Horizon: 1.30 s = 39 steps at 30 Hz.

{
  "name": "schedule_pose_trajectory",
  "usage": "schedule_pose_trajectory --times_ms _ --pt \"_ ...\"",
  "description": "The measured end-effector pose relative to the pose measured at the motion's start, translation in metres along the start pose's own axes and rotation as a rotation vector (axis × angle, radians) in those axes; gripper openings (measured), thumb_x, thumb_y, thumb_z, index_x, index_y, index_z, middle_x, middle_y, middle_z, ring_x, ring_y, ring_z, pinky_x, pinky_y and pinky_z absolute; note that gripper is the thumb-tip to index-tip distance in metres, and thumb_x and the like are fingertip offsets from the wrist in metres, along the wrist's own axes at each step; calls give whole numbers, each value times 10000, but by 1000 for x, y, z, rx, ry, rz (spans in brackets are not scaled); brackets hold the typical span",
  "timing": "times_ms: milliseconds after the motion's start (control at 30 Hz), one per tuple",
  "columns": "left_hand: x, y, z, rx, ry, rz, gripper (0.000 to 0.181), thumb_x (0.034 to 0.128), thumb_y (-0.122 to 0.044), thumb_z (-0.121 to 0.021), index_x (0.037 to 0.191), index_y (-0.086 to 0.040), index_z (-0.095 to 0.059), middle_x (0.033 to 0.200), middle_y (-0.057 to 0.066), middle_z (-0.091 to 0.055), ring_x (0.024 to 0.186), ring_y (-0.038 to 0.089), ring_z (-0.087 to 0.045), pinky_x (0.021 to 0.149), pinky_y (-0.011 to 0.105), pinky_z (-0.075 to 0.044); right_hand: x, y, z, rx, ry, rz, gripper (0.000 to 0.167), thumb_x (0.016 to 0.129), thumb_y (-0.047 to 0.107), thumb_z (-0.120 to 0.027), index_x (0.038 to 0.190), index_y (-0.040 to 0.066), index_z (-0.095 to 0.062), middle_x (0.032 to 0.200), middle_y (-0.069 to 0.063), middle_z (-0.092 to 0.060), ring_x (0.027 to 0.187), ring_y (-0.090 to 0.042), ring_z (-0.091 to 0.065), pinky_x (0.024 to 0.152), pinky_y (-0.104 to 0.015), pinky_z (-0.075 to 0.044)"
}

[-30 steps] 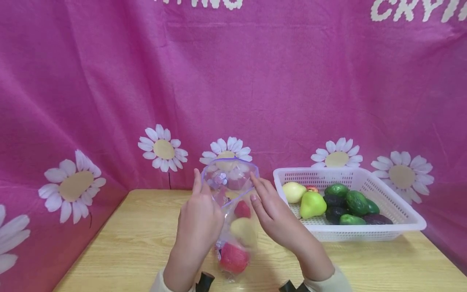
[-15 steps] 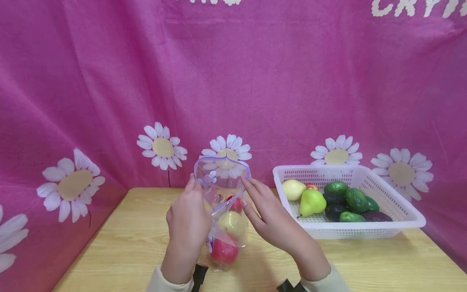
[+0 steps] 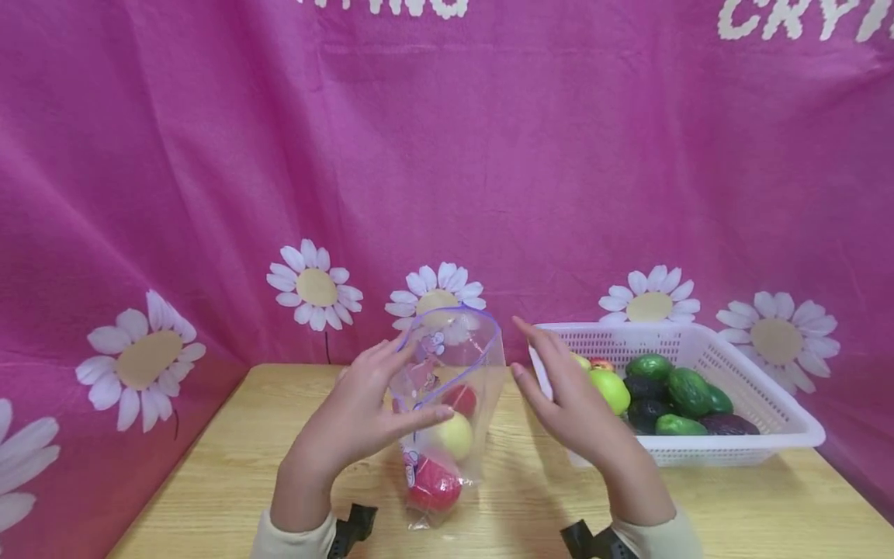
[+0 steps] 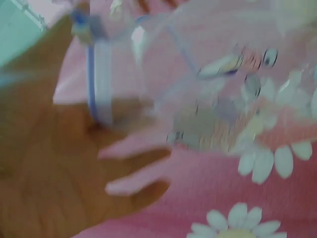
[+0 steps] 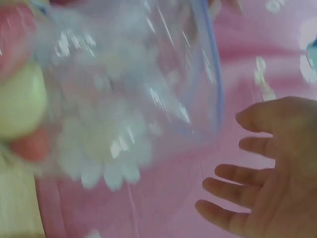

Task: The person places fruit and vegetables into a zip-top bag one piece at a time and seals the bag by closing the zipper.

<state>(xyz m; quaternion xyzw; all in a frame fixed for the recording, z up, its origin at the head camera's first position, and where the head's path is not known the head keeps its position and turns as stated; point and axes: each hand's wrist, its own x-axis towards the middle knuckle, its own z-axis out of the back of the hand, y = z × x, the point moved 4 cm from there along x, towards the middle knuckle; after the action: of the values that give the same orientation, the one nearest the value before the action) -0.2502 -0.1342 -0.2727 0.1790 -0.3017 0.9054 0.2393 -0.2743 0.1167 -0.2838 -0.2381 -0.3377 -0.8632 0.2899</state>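
Observation:
A clear zip bag [image 3: 482, 373] with a purple rim stands open-mouthed on the table, with cartoon prints on its side. Inside are a red fruit, probably an apple [image 3: 434, 483], a pale yellow fruit [image 3: 455, 436] and another red fruit [image 3: 461, 400]. My left hand [image 3: 359, 407] is at the bag's left side, thumb stretched across its front; the left wrist view shows its fingers [image 4: 143, 163] spread, some behind the clear plastic. My right hand [image 3: 576, 400] is apart from the bag, fingers extended and holding nothing, in front of the white basket's left end.
The white plastic basket [image 3: 775, 404] stands at the right of the wooden table [image 3: 265, 458]. It holds a green pear [image 3: 609, 390], several dark and green avocado-like fruits [image 3: 687, 390] and a partly hidden red fruit [image 3: 602, 363]. A pink daisy-patterned cloth [image 3: 447, 155] hangs behind.
My right hand has left the bag's rim and moved right toward the basket. My left hand has loosened from the rim, its thumb and fingers now spread.

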Motion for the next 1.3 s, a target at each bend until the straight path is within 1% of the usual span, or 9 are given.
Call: schedule_pose_trajectory --times_ms 133,267,367,467,633,767,933,1167,1300 --pt "-5 8 6 -86 142 -6 1111 709 -524 -893 1587 -113 -350 1667 84 -255 1522 359 -239 1140 631 -326 -5 -32 31 -34 -45 -148 547 1044 172 -542 1540 15 -371 1485 -271 -444 1302 -454 -480 1032 -637 -434" --pt "-8 12 10 -118 188 -10 1225 653 -456 -948 1610 -96 -275 1691 81 -173 1525 359 -228 1149 605 -330 -14 -68 53 -99 -5 -292 538 1042 179 -537 1503 -52 -384 1465 -343 -427 1324 -521 -426 1057 -684 -370" --pt "-11 14 10 -120 220 -22 1292 625 -487 -954 1622 -97 -229 1703 51 -120 1534 352 -196 1150 621 -315 -15 -86 56 -164 65 -308 493 1020 150 -566 1425 -108 -455 1392 -372 -489 1299 -549 -439 1051 -688 -366" --pt "-13 15 11 -119 231 -21 1328 615 -478 -962 1633 -123 -187 1708 10 -68 1541 346 -162 1144 643 -308 -7 -96 50 -239 191 -244 429 981 131 -615 1331 -107 -542 1282 -357 -568 1210 -542 -519 1002 -666 -430" --pt "-13 15 11 -105 161 -32 1225 672 -354 -960 1625 -121 -226 1705 6 -101 1523 368 -218 1127 636 -342 13 -107 36 -368 514 -64 353 849 56 -728 1185 -27 -657 1147 -245 -629 1054 -427 -631 908 -572 -529" --pt "-7 10 12 -53 66 -27 1129 713 -464 -913 1612 -171 -297 1681 4 -210 1508 307 -290 1126 593 -375 24 -119 24 -417 775 -37 416 773 -1 -763 1180 31 -686 1139 -190 -627 1015 -320 -630 913 -488 -546" --pt "-1 4 5 -38 8 16 1106 711 -664 -823 1603 -241 -325 1660 -30 -272 1496 228 -329 1127 560 -394 31 -137 19 -455 957 -50 468 715 -45 -739 1174 35 -697 1069 -138 -632 898 -215 -548 830 -361 -520" --pt "4 -1 0 -43 -66 18 1099 681 -636 -858 1574 -193 -395 1624 -20 -361 1470 210 -377 1138 508 -399 37 -155 16 -559 1100 -307 597 746 86 -851 1312 152 -673 1174 -73 -601 973 -215 -532 801 -400 -542" --pt "6 -3 -3 -58 -72 20 1095 667 -599 -886 1566 -192 -411 1607 -8 -391 1462 206 -385 1135 496 -405 32 -160 9 -597 1164 -370 689 728 95 -881 1367 156 -630 1247 -84 -589 1035 -241 -526 836 -445 -546"
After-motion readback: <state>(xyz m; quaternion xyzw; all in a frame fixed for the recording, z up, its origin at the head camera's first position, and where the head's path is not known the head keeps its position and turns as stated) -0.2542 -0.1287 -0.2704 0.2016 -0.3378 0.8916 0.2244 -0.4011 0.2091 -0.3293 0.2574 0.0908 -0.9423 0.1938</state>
